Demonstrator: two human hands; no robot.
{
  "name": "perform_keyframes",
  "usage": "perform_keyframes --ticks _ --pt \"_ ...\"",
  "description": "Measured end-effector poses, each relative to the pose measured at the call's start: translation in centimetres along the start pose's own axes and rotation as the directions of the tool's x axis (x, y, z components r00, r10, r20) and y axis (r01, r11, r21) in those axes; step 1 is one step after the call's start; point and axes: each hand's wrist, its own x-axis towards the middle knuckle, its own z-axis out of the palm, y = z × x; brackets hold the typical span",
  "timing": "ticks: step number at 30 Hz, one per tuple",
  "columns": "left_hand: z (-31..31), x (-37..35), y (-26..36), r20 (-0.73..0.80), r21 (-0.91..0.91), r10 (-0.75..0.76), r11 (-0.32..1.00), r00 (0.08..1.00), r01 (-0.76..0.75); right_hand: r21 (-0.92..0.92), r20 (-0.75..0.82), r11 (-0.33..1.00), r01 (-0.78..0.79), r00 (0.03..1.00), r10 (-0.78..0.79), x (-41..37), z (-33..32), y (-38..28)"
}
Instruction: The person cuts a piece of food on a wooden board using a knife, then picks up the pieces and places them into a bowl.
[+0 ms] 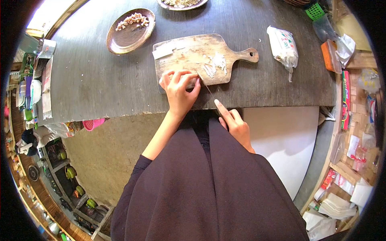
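Note:
My right hand (pixel 236 125) is wrapped round the handle of a knife (pixel 208 89), index finger stretched along it. The blade reaches up to the near edge of the wooden cutting board (pixel 193 46), beside the fingertips of my left hand (pixel 181 91). Those fingers are curled and pressed together on the board; what lies under them is hidden. Thin white cut strips (pixel 215 65) lie in a loose heap at the board's right side. Flat white slabs (pixel 162 52) rest at its upper left corner.
On the dark table (pixel 92 84), a brown plate (pixel 124 40) with small brownish pieces stands at the far left. Another plate (pixel 183 7) of pale shreds is at the back. A white plastic bag (pixel 282 46) lies right of the board's handle. Shelves with packets flank both sides.

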Motion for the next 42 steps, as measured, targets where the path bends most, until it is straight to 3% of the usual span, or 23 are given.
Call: perform_keyframes --ticks 7,9,12,27,31,42 --pt "0.1 -0.1 -0.4 0.025 0.003 0.005 1.0 1.0 -0.005 -0.034 0.022 0.999 0.01 1.0 -0.009 0.0 -0.1 -0.1" --pt "0.0 0.0 -0.3 0.029 0.005 0.007 1.0 1.0 -0.007 -0.004 0.104 0.997 -0.082 0.991 0.082 0.0 -0.4 -0.5" --pt "0.0 0.0 -0.1 0.038 0.001 0.002 1.0 0.999 -0.002 -0.066 0.015 0.998 0.019 1.0 -0.018 0.0 0.7 0.3" --pt "0.0 -0.1 0.0 0.029 0.027 -0.006 1.0 1.0 0.005 -0.028 -0.025 0.999 -0.03 0.999 0.029 0.2 0.0 1.1" --pt "0.1 0.0 -0.1 0.028 0.021 -0.01 1.0 1.0 0.009 0.032 0.033 0.996 -0.087 0.996 0.086 0.4 -1.1 0.4" --pt "0.1 -0.1 -0.3 0.021 0.005 0.004 1.0 1.0 -0.004 0.017 0.055 1.0 -0.005 0.998 0.004 0.1 -0.5 0.5"
